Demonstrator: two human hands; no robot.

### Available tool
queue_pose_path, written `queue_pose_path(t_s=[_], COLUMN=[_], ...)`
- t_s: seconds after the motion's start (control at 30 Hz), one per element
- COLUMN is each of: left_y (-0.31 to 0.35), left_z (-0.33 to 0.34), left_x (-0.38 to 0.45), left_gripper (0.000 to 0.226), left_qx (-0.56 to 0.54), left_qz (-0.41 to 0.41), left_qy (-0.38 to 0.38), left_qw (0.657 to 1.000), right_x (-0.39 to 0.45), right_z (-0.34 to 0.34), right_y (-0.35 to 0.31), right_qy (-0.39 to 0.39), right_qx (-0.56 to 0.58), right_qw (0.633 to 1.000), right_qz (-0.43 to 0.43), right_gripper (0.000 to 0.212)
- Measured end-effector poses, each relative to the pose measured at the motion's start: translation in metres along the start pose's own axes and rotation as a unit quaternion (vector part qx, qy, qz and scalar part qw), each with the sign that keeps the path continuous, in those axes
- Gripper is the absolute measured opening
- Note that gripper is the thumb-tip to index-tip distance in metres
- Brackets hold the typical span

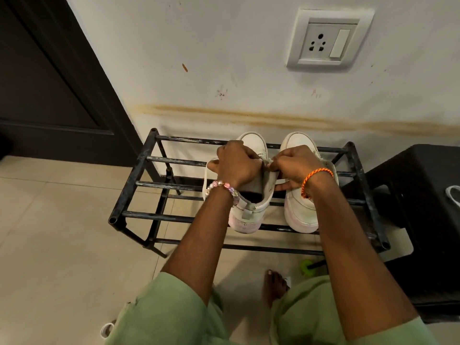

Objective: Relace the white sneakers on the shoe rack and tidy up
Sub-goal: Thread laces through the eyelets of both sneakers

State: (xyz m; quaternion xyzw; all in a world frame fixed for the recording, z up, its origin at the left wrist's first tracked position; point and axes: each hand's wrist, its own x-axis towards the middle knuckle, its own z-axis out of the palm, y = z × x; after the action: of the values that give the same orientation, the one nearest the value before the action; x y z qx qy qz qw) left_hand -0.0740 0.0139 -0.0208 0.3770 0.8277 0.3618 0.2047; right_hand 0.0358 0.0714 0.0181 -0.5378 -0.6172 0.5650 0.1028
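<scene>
Two white sneakers stand side by side on the top bars of a black metal shoe rack [139,170], toes toward the wall. My left hand [237,164] curls over the left sneaker [251,210] at its tongue and eyelets. A white lace [205,180] loops out past this hand on the left. My right hand [295,165] pinches the lace or tongue edge at the left sneaker's right side, just in front of the right sneaker [301,210]. The eyelets themselves are hidden under my hands.
A black plastic stool [423,195] stands right of the rack with a white lace [453,194] on its top. A dark door [49,83] is at the left. A wall socket [328,38] sits above. A green object [306,267] and my bare foot [275,285] are on the tiled floor.
</scene>
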Motion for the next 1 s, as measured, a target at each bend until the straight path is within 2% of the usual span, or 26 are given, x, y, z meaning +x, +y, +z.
queue_pose_path(t_s=[0.07, 0.17, 0.27, 0.33, 0.37, 0.4, 0.47, 0.5, 0.57, 0.63, 0.73, 0.8, 1.0], left_y=[0.007, 0.024, 0.029, 0.028, 0.026, 0.023, 0.016, 0.013, 0.009, 0.013, 0.014, 0.010, 0.008], left_z=[-0.007, -0.028, -0.043, -0.046, -0.046, -0.043, -0.035, -0.030, -0.020, -0.014, -0.007, -0.006, -0.012], left_x=[-0.003, -0.009, -0.010, -0.008, -0.006, -0.004, -0.001, 0.000, -0.004, -0.009, -0.009, -0.006, -0.004], left_gripper=[0.008, 0.010, 0.013, 0.020, 0.021, 0.017, 0.009, 0.015, 0.025, 0.032, 0.034, 0.030, 0.013], left_qx=[-0.157, -0.377, -0.505, -0.542, -0.520, -0.459, -0.278, -0.177, 0.007, 0.111, 0.138, 0.085, -0.070], left_qz=[-0.042, -0.067, -0.060, -0.090, -0.106, -0.108, -0.071, -0.055, -0.037, -0.009, 0.002, -0.009, -0.047], left_qy=[-0.014, -0.054, -0.078, -0.079, -0.069, -0.050, -0.033, -0.044, -0.069, -0.056, -0.069, -0.082, -0.061], left_qw=[0.987, 0.922, 0.857, 0.832, 0.845, 0.880, 0.957, 0.982, 0.997, 0.992, 0.988, 0.993, 0.995], right_x=[-0.001, -0.002, -0.003, -0.004, -0.004, -0.005, -0.006, -0.006, -0.006, -0.006, -0.006, -0.006, -0.005], right_z=[-0.001, -0.001, -0.002, -0.002, -0.002, -0.002, -0.001, -0.001, -0.001, -0.001, -0.002, -0.002, -0.001], right_y=[0.000, 0.000, 0.000, 0.000, 0.000, 0.000, -0.001, -0.002, -0.002, -0.002, -0.001, 0.000, -0.001], right_qy=[-0.002, -0.010, -0.012, -0.014, -0.015, -0.016, -0.016, -0.017, -0.015, -0.011, -0.010, -0.013, -0.014], right_qx=[0.005, 0.004, 0.005, 0.012, 0.013, 0.012, 0.013, 0.014, 0.013, 0.005, -0.005, -0.001, 0.016], right_qw=[1.000, 1.000, 1.000, 1.000, 1.000, 1.000, 1.000, 1.000, 1.000, 1.000, 1.000, 1.000, 1.000], right_qz=[-0.002, -0.005, -0.003, 0.001, 0.001, 0.001, 0.000, 0.000, 0.001, -0.001, -0.008, -0.009, 0.000], right_gripper=[0.014, 0.016, 0.016, 0.017, 0.017, 0.017, 0.017, 0.016, 0.016, 0.018, 0.022, 0.021, 0.017])
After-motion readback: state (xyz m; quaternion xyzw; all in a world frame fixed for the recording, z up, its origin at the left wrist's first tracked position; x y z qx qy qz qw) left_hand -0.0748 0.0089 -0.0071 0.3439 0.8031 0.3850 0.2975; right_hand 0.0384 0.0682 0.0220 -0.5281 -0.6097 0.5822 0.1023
